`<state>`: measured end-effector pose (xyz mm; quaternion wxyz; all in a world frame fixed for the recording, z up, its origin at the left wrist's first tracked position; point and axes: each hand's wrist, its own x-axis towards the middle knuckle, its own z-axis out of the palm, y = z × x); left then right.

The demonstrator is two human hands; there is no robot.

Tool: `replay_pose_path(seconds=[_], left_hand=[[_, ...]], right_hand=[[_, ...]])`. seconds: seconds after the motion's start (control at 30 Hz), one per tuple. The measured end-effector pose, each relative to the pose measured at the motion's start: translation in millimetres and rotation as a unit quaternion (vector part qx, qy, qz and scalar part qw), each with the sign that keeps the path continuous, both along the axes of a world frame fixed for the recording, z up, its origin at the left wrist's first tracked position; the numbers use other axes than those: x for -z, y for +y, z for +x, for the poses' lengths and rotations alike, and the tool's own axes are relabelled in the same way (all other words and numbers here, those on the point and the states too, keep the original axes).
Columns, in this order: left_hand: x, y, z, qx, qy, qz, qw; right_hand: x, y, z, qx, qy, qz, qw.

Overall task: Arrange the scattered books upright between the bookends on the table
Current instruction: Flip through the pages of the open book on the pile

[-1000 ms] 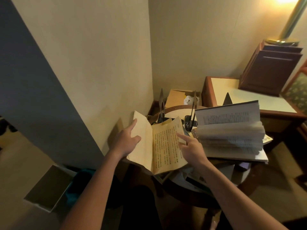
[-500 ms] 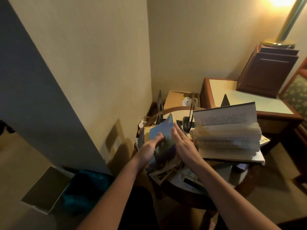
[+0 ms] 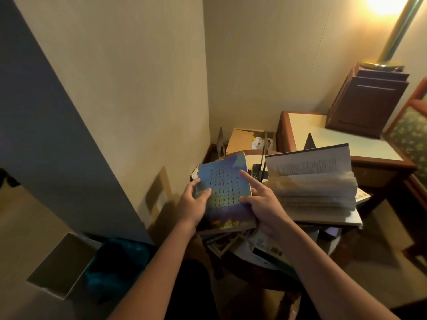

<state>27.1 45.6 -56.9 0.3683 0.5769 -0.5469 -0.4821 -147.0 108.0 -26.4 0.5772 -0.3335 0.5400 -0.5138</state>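
Observation:
A closed paperback with a blue and purple cover [image 3: 225, 188] is held tilted above the round table [image 3: 251, 264]. My left hand [image 3: 193, 205] grips its left edge, thumb on the cover. My right hand [image 3: 261, 204] holds the right edge, its forefinger stretched across the cover. Behind the book two thin dark bookends [image 3: 220, 144] [image 3: 264, 153] stand upright at the back of the table. To the right a thick book [image 3: 314, 181] lies open with fanned pages on a pile. More books and papers [image 3: 240, 244] lie under my hands.
A cardboard box [image 3: 241, 140] with a white bag sits in the corner behind the table. A wooden desk [image 3: 328, 139] with a dark cabinet [image 3: 365, 102] and a lamp pole stands at right. A white box [image 3: 62, 264] and teal cloth [image 3: 117, 264] lie on the floor at left.
One second ago the book lay open under both hands. It has since been closed, and it is now raised with its blue cover facing me.

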Motion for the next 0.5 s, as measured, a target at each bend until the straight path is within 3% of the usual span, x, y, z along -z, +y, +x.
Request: replay_pose_path(seconds=[0.07,0.13,0.27,0.33,0.43,0.5], left_hand=[[-12.4,-8.2,4.6,0.009,0.084,0.018,0.996],[-26.0,-11.5,7.1,0.051,0.162,0.052,0.984],[-44.1,-12.7,8.1,0.126,0.232,0.080,0.961],[-46.8,-10.8,3.2,0.141,0.280,0.096,0.945],[-43.9,-8.8,-8.8,0.161,0.362,0.129,0.909],[-46.8,-6.1,-9.8,0.163,0.355,0.128,0.911]], right_hand=[[-14.4,0.2,-1.4,-0.009,-0.003,-0.006,1.000],[-25.5,-3.8,-1.6,-0.009,0.049,-0.019,0.999],[-40.3,-6.0,-2.8,-0.003,0.128,-0.060,0.990],[-44.2,-1.6,-0.7,-0.003,0.055,-0.076,0.996],[-40.6,3.7,5.1,0.017,-0.160,-0.105,0.981],[-39.3,6.4,3.3,0.013,-0.183,-0.099,0.978]])
